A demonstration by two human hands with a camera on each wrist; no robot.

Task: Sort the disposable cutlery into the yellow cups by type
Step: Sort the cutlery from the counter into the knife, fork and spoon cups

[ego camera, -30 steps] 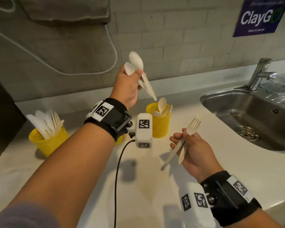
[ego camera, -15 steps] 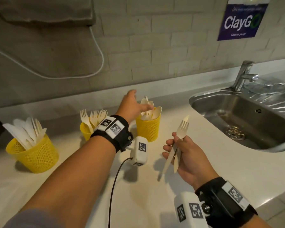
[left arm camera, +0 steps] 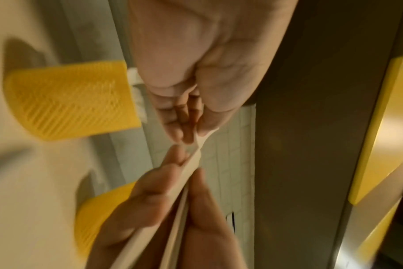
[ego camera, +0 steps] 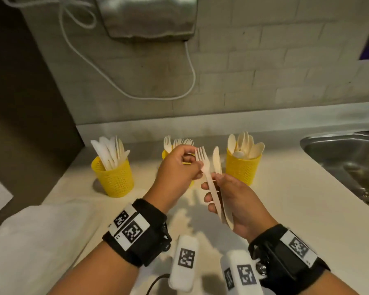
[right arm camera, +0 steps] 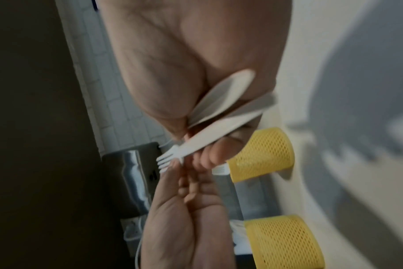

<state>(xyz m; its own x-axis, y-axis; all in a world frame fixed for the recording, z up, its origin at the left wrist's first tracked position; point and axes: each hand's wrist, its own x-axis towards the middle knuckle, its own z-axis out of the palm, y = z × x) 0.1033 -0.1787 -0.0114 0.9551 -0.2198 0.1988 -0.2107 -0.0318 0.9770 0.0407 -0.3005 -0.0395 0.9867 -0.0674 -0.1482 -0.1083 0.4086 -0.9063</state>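
The right hand (ego camera: pixel 232 201) clasps a flat pale fork (ego camera: pixel 207 173) and knife (ego camera: pixel 217 160). In front of the mesh yellow cup (ego camera: pixel 242 167), the left hand (ego camera: pixel 177 167) pinches the fork's neck.

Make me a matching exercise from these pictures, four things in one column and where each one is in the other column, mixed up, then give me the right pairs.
Things
1. knife cup
2. fork cup
3. spoon cup
4. loose fork

Places
A. right end of the row, nearest the sink
B. middle of the row, partly hidden behind the left hand
C. in the air, handle in the right hand, neck pinched by the left hand
D. left end of the row

Pairs: 1-D, 2-B, 3-A, 4-C
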